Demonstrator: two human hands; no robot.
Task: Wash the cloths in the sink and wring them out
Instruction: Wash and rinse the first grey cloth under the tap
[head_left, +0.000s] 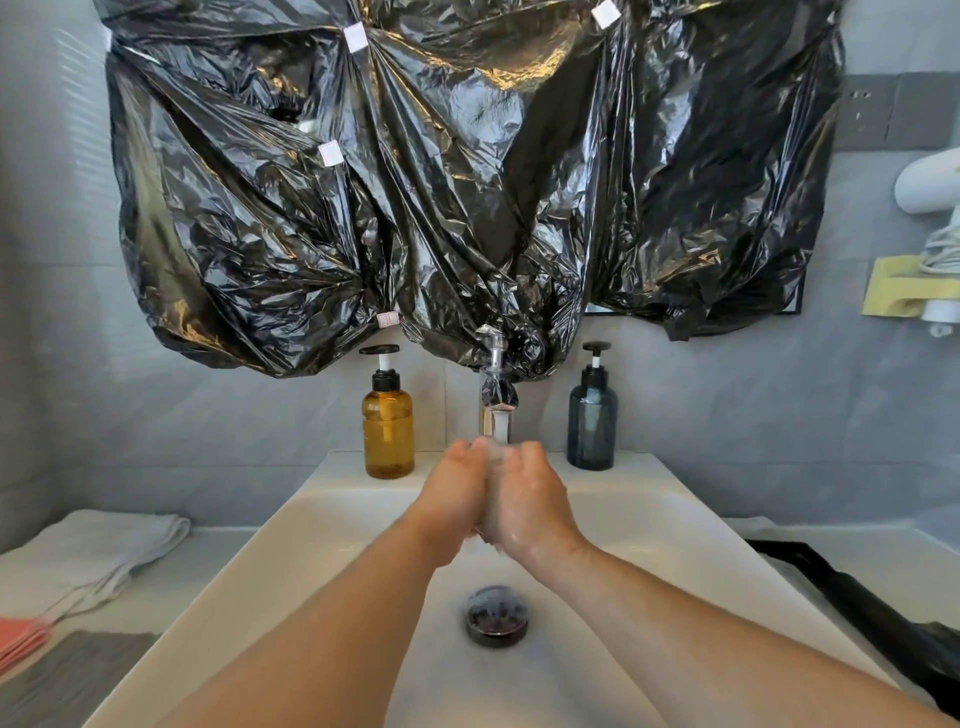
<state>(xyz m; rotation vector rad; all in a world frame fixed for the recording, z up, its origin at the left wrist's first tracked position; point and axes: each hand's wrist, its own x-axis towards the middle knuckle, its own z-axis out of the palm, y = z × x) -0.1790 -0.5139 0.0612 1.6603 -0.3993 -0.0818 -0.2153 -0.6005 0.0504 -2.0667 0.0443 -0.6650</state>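
Under the tap (496, 415) at 12 o'clock, I see left hand (456, 496) and right hand (531, 501) pressed together above the sink (311, 525); white cloth (93, 545) at 8 o'clock.

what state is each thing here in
tap: running
left hand: pressed against right hand under the tap
sink: not filled
white cloth: folded, on counter
grey cloth: flat on counter
pink cloth: on counter, partly out of frame
amber bottle: upright
blue bottle: upright

Left hand (457, 493), right hand (525, 501): pressed together under running faucet (496, 410), above white sink (322, 545). Amber bottle (388, 431), blue bottle (592, 426) behind. White cloth (88, 551) on left tabletop (223, 545).
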